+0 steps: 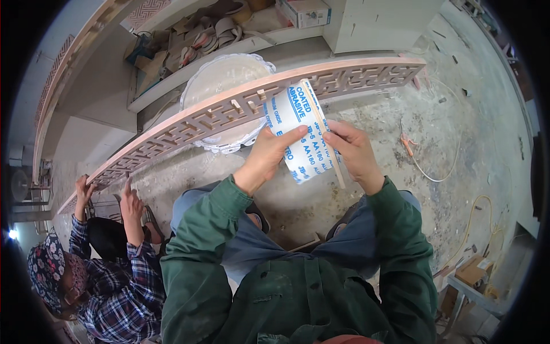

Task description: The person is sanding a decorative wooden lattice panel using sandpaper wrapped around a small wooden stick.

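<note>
My left hand (268,156) and my right hand (353,152) hold a white sheet of sandpaper (298,123) with blue printing on its back, wrapped around a thin wooden stick (329,140). Both hands pinch the sheet from either side, in front of my chest. Just beyond them runs a long curved wooden lattice panel (229,109) with a fretwork pattern, lying across the view from lower left to upper right.
A person in a plaid shirt at the lower left has both hands (109,198) on the panel's left end. A white plastic bucket (223,77) stands behind the panel. Shelves with clutter (200,31) lie at the back. Cords (435,166) trail on the dusty concrete floor.
</note>
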Tool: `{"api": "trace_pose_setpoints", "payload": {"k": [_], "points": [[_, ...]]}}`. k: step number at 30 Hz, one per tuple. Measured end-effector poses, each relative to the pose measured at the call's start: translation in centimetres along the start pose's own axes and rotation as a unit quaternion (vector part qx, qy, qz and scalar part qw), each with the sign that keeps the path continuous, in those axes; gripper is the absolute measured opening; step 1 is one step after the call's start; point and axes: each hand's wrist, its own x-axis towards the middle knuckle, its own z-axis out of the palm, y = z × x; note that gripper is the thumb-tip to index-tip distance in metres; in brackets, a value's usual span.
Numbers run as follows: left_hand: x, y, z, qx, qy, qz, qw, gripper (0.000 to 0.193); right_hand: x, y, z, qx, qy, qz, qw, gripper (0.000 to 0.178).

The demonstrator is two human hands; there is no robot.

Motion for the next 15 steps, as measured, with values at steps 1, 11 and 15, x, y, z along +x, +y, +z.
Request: {"api": "trace_pose_setpoints", "payload": {"k": [1, 11, 15], "points": [[0.2, -0.2, 0.1, 0.028, 0.042, 0.007, 0.999, 0.030, 0.3, 0.0, 0.0, 0.021, -0.007, 0.022, 1.000, 0.029], [0.6, -1.9, 0.9, 0.052, 0.117, 0.065, 0.990, 0.022, -0.5, 1.7, 3.2, -0.496, 0.108, -0.294, 0.810, 0.050], [0.5, -2.1, 1.0, 0.033, 0.146, 0.062, 0.987, 0.023, -1.0, 1.8, 3.0, -0.501, 0.095, -0.304, 0.805, 0.052]]}}
